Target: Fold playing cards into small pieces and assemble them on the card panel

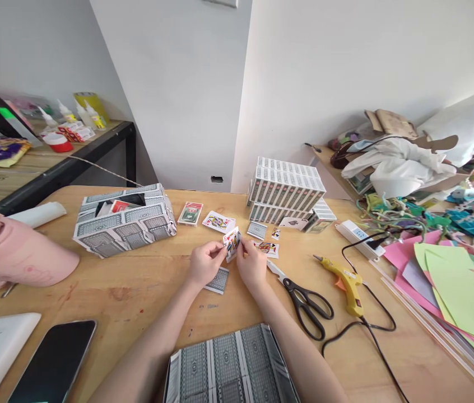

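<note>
Both of my hands meet over the middle of the table, pinching a playing card (231, 242) with a coloured court figure on it. My left hand (207, 263) grips its left edge and my right hand (252, 264) its right edge. A card piece with a grey patterned back (219, 281) lies partly under my left hand. Just beyond are a queen card (218, 220), a small grey card piece (257, 230) and a court card (269, 249), partly behind my right hand. Black-handled scissors (304, 299) rest right of my right forearm. Between my forearms stands a card-covered box (231, 364).
A card-covered box with an opening (125, 221) stands at the left, beside a card pack (190, 214). Stacked card packs (285, 187) stand at the back. A yellow glue gun (346, 285) with its cord lies right, near a power strip (358, 238). A phone (54, 364) lies front left.
</note>
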`<state>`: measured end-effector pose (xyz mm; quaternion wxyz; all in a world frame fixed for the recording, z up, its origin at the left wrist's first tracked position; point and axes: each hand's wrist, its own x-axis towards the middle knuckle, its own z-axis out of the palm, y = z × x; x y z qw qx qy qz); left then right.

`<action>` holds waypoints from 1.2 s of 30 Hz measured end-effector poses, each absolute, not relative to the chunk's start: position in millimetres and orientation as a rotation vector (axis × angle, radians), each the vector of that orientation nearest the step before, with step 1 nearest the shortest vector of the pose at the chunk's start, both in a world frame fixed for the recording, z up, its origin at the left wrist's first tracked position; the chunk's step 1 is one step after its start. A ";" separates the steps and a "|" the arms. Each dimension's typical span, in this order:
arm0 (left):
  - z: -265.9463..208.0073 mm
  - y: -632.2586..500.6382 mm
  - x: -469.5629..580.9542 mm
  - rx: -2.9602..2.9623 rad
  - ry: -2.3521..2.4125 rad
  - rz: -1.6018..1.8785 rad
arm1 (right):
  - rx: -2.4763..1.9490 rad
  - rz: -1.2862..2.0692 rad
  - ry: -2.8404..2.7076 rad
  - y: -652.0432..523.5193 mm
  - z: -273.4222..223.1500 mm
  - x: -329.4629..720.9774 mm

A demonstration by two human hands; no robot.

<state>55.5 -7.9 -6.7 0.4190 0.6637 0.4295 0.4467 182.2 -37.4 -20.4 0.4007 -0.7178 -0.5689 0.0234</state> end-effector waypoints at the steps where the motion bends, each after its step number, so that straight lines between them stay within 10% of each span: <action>1: -6.8 -7.9 56.2 1.634 1.040 1.101 | -1.846 -0.009 -1.445 -38.0 -20.8 180.7; 13: -16.3 2.3 54.6 1.500 1.089 1.178 | -1.620 0.478 -1.249 -31.9 -16.9 189.4; 24: -15.6 -0.1 58.2 1.321 0.955 1.119 | -1.989 -0.092 -1.464 -36.6 -18.7 178.2; 36: -10.2 1.2 55.8 1.306 0.994 1.176 | -1.716 0.372 -1.374 -33.6 -12.7 191.6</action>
